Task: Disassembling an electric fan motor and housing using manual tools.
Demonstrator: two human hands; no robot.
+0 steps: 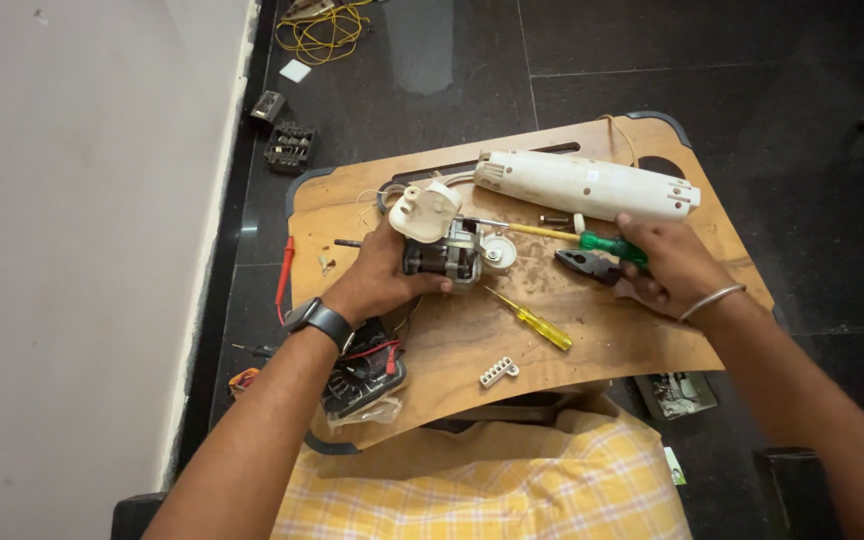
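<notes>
Dark floor is seen under a wooden bench (pixel 592 345); the motor (pixel 449 255) is gripped there by left fingers (pixel 430 285), a screwdriver (pixel 552 233) pinched by right fingers (pixel 640 232). A slipping tip could be driven into the left hand (pixel 377 278)

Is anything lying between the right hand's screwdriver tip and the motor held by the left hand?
Nothing visible does. The green-handled screwdriver in the right hand runs unobstructed to the motor gripped by the left hand.
</notes>
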